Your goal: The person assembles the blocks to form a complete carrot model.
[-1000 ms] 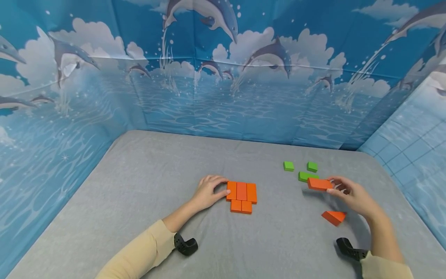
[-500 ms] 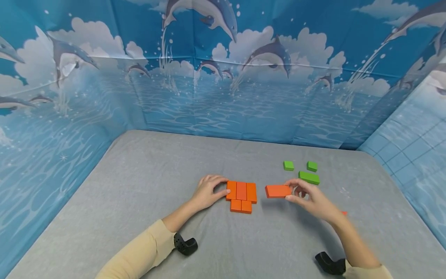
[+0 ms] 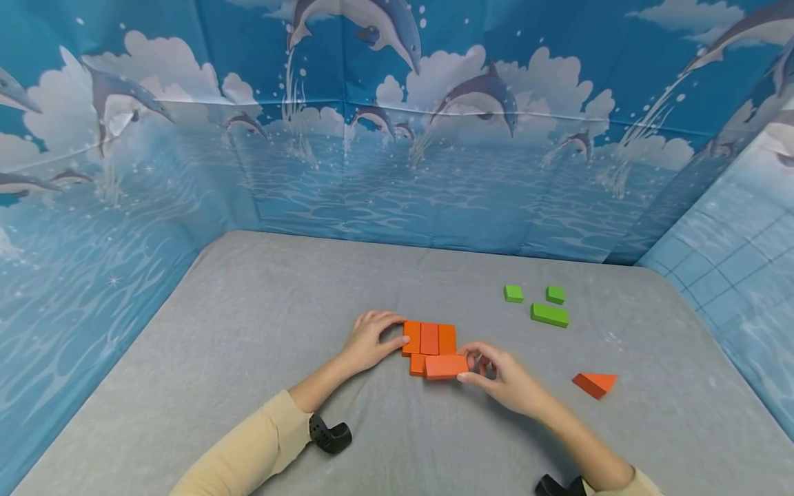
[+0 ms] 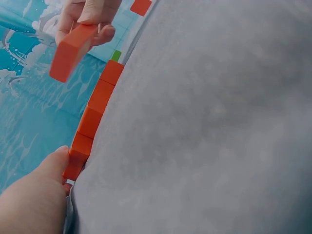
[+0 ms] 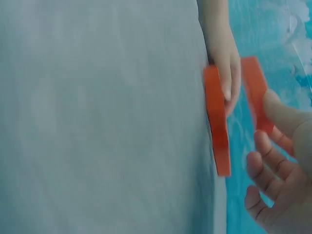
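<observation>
Thumb and fingers of my left hand (image 3: 367,342) hold the left end of a group of flat orange blocks, at the leftmost orange block (image 3: 413,332). Three longer blocks lie side by side there, with a smaller orange block (image 3: 418,365) showing in front. My right hand (image 3: 507,383) pinches the right end of an orange rectangular block (image 3: 446,367) between thumb and fingers. In the left wrist view, this held block (image 4: 70,54) is raised above the row. From the head, it covers another small front block. The right wrist view shows its other fingers loosely bent.
Two small green blocks (image 3: 513,294) and a longer green block (image 3: 549,315) lie at the back right. An orange triangular block (image 3: 595,385) rests to the right of my right hand. Grey cloth (image 3: 291,289) covers the table; a dolphin-print curtain (image 3: 384,193) hangs behind.
My right hand has carried the orange rectangular block leftward from beside the green blocks to over the front of the orange group. The left hand has stayed in place.
</observation>
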A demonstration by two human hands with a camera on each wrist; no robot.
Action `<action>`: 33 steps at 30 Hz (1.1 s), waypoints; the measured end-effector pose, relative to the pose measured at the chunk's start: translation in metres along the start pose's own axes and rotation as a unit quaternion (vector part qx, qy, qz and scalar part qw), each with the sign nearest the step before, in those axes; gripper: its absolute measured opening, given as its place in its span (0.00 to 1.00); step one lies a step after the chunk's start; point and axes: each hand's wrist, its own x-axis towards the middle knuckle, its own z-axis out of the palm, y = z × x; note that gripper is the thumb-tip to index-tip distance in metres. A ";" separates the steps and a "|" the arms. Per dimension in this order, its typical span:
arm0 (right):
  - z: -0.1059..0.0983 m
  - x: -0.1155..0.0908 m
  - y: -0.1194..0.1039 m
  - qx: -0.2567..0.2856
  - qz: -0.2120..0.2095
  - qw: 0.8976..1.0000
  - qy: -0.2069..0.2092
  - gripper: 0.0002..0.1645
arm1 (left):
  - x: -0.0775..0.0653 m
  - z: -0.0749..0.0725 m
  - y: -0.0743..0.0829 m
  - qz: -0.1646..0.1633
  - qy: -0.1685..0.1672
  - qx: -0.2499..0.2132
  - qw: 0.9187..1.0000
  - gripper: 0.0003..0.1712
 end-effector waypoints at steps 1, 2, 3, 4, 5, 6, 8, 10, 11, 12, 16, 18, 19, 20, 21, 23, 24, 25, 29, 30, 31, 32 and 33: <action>0.003 0.000 -0.001 0.001 0.003 1.000 -0.001 0.17 | 0.000 0.000 0.000 0.002 0.001 0.001 1.000 0.23; 0.006 -0.001 -0.002 0.000 0.005 1.000 -0.001 0.16 | -0.001 0.000 0.000 0.002 0.000 0.001 1.000 0.23; 0.008 -0.001 -0.003 -0.004 0.007 1.000 -0.001 0.16 | -0.001 -0.001 0.001 0.003 0.001 0.001 1.000 0.23; 0.011 -0.001 -0.004 -0.006 0.012 1.000 -0.002 0.16 | -0.001 -0.001 0.001 0.004 0.002 0.000 1.000 0.23; 0.013 -0.002 -0.005 -0.011 0.016 1.000 -0.003 0.16 | -0.001 -0.001 0.001 0.004 0.002 -0.001 1.000 0.23; 0.015 -0.002 -0.006 -0.018 0.022 1.000 -0.004 0.16 | -0.001 -0.001 0.002 0.005 0.003 -0.001 1.000 0.23; 0.018 -0.003 -0.008 -0.030 0.037 0.999 -0.008 0.16 | -0.001 -0.001 0.002 0.003 0.002 -0.002 1.000 0.24; 0.021 -0.003 -0.010 -0.043 0.052 0.998 -0.013 0.16 | 0.000 -0.002 0.002 0.001 0.000 -0.002 1.000 0.24; 0.022 -0.003 -0.010 -0.051 0.057 0.997 -0.015 0.16 | 0.000 -0.002 0.002 -0.001 -0.001 -0.002 1.000 0.24; 0.024 -0.003 -0.011 -0.058 0.063 0.996 -0.016 0.16 | 0.000 -0.002 0.002 -0.002 -0.002 -0.002 1.000 0.24; 0.028 -0.003 -0.014 -0.087 0.066 0.994 -0.015 0.15 | 0.000 -0.001 0.002 -0.002 -0.001 -0.004 1.000 0.24; 0.029 -0.003 -0.014 -0.100 0.058 0.993 -0.011 0.15 | 0.000 0.000 0.001 -0.001 0.001 -0.003 1.000 0.24; 0.030 -0.003 -0.014 -0.105 0.053 0.993 -0.008 0.15 | 0.000 0.000 0.001 -0.001 0.002 -0.002 1.000 0.24; 0.030 -0.003 -0.013 -0.110 0.047 0.993 -0.006 0.15 | 0.000 0.001 0.000 -0.001 0.003 -0.001 1.000 0.24; 0.031 -0.003 -0.013 -0.116 0.041 0.992 -0.004 0.15 | 0.000 0.001 0.000 -0.001 0.003 0.000 1.000 0.24; 0.032 -0.003 -0.012 -0.128 0.029 0.991 0.002 0.15 | 0.001 0.001 -0.001 -0.002 0.002 0.002 1.000 0.24; 0.033 -0.003 -0.011 -0.134 0.023 0.991 0.005 0.15 | 0.000 0.001 -0.001 -0.003 0.001 0.003 1.000 0.24; 0.034 -0.003 -0.011 -0.140 0.019 0.990 0.007 0.15 | 0.000 0.001 -0.001 -0.003 0.001 0.002 1.000 0.24; 0.036 -0.003 -0.011 -0.157 0.012 0.987 0.013 0.16 | 0.000 0.001 -0.001 -0.002 0.001 0.001 1.000 0.24; 0.036 -0.003 -0.011 -0.161 0.013 0.987 0.014 0.16 | 0.000 0.001 -0.001 -0.002 0.002 0.001 1.000 0.24; 0.037 -0.003 -0.011 -0.163 0.014 0.986 0.014 0.16 | 0.000 0.001 0.000 -0.001 0.003 0.000 1.000 0.24; 0.037 -0.003 -0.011 -0.164 0.015 0.986 0.015 0.17 | 0.000 0.001 0.000 -0.001 0.004 -0.001 1.000 0.23; 0.037 -0.002 -0.012 -0.165 0.016 0.986 0.015 0.17 | 0.000 0.001 0.000 0.000 0.005 -0.001 1.000 0.23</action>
